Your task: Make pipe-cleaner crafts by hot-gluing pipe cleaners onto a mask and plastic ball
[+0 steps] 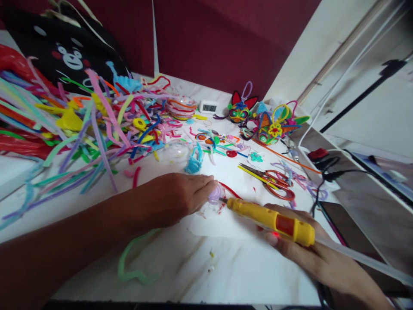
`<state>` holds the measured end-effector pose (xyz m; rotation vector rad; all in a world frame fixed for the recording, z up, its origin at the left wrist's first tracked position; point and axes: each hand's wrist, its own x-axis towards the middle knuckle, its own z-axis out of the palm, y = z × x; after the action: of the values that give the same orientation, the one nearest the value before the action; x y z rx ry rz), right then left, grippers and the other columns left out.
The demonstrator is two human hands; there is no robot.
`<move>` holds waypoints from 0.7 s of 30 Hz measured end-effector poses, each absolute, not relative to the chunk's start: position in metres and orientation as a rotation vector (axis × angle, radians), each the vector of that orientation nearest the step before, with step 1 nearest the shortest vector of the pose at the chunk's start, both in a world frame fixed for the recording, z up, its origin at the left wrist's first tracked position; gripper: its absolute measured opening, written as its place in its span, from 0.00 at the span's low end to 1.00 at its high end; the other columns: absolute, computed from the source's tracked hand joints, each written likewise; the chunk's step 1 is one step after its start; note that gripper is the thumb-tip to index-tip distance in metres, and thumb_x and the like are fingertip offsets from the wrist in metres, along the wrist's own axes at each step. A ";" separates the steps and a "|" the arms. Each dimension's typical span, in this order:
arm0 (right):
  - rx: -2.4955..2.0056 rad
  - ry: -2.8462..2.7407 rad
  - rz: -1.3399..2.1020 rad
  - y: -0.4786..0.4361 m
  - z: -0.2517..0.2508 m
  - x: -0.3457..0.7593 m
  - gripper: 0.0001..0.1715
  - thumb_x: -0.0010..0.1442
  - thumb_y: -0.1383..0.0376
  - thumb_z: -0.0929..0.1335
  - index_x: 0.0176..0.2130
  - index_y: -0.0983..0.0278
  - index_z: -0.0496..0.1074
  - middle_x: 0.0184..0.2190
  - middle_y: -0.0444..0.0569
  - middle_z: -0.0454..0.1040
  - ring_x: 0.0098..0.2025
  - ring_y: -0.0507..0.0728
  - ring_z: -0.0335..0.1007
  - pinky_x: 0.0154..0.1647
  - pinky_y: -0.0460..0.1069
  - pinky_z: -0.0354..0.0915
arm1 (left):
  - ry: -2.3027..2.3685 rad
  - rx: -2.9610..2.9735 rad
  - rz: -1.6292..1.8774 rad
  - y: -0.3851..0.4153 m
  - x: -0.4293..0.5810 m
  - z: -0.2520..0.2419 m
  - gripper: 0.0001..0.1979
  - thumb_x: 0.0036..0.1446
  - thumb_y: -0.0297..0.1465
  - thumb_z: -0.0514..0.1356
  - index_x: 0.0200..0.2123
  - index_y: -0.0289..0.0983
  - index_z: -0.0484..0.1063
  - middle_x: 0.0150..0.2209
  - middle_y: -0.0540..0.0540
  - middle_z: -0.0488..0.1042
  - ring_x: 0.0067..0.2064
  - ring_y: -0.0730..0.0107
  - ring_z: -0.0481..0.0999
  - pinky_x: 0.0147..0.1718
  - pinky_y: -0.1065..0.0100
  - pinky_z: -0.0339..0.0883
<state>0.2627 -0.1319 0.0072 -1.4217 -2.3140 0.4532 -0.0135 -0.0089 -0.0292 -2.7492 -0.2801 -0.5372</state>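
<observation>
My right hand [297, 249] grips a yellow hot glue gun [254, 213] with a red light glowing by the fingers and a glue stick [361, 258] out of its back. The gun's nozzle meets a lilac pipe cleaner coil [214, 193], or comes very close to it. The coil sits on a small clear plastic piece [211, 209], apparently a ball or dome, with red bits on it. My left hand [182, 196] holds this from the left, fingers together; its thumb is hidden. A red pipe cleaner [229, 190] lies just behind.
Red-handled scissors [279, 183] lie right of centre. Pipe cleaners [97, 129] heap up at the left. Finished colourful ornaments [240, 113] and a small digital clock [209, 107] stand at the back. A phone [348, 228] and black cables [342, 173] lie at the right.
</observation>
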 end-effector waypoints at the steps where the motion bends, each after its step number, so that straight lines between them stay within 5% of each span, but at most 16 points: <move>1: -1.423 -2.315 0.453 -0.132 0.007 0.262 0.20 0.63 0.58 0.64 0.54 0.54 0.70 0.47 0.49 0.77 0.42 0.59 0.77 0.40 0.50 0.75 | -0.274 -2.746 -0.539 -0.009 -0.013 -0.029 0.17 0.65 0.22 0.48 0.54 0.28 0.66 0.53 0.38 0.74 0.55 0.67 0.73 0.55 0.69 0.66; 21: -1.374 -2.281 0.584 -0.130 0.009 0.254 0.12 0.63 0.60 0.64 0.46 0.55 0.70 0.38 0.45 0.77 0.36 0.56 0.75 0.33 0.47 0.73 | -0.277 -2.751 -0.538 -0.008 -0.013 -0.032 0.17 0.64 0.23 0.48 0.55 0.29 0.64 0.54 0.36 0.74 0.56 0.66 0.73 0.55 0.67 0.67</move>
<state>0.2538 -0.1305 0.0094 -1.3742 -2.2812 0.5843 -0.0131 -0.0076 -0.0322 -2.7514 -0.2768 -0.5383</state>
